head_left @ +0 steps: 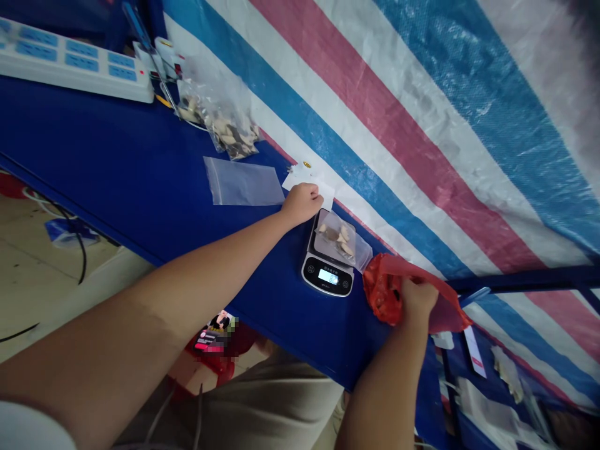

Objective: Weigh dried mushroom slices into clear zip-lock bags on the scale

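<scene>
Left hand (304, 201): fingers are lying folded into a loose fist, resting over a white paper (323, 195) at the scale's far corner. Right hand (417, 297): fingers are sitting inside the mouth of a red plastic bag (375, 287), which is hiding them; whether they are grasping anything cannot be told. Digital scale (328, 256), one: standing between the hands, its display (329, 276) glowing. Clear bag of pale pieces (334, 235), one: lying on the scale's platform, one end overhanging toward the red bag. Flat clear bag (248, 182), one: lying left of the paper. Filled clear bags (232, 128): leaning together near the striped sheet (356, 81). Power strip (79, 69), white: lying farther left. Blue table (140, 169): bearing all these.
</scene>
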The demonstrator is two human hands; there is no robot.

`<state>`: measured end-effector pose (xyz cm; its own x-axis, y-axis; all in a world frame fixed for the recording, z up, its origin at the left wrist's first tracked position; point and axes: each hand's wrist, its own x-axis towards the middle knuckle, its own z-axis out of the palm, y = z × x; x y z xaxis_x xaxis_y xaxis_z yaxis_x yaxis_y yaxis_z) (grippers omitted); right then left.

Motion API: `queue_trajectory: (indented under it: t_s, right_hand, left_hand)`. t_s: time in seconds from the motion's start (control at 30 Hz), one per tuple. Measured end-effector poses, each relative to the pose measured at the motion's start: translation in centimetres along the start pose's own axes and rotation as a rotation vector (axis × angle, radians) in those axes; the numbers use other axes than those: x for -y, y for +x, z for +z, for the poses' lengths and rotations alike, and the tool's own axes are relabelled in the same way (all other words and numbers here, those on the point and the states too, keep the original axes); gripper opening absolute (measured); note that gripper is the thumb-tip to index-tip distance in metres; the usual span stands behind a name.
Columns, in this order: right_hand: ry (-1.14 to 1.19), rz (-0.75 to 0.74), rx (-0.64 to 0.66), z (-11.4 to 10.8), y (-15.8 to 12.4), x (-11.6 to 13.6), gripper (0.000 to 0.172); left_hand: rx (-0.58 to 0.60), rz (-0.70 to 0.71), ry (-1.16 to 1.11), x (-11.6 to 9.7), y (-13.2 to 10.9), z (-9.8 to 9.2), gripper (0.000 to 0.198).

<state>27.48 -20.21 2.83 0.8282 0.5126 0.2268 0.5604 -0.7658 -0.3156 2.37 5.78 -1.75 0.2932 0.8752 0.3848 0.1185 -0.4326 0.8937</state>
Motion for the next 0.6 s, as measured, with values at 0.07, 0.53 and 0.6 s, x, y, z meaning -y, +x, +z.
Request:
queue_trajectory:
  t_s: [0.07,0.53,0.6]
  right_hand:
    - [0.243,0.078,-0.044,-0.7,-0.6,-0.5,0.034]
    - [1.099,0.09,0.385,-2.7,-3.7,4.0,0.024]
    - [1.091,0.108,0.387,-2.3,-3.6,4.1,0.023]
  left_hand:
    - [0.002,0.005,0.004,0.1,0.0,0.0,0.04]
    - [0.017,0.012,-0.05,-0.7,-0.2,-0.1,0.039]
    - [0.045,0.023,-0.081,-0.9,-0.3,-0.1,0.039]
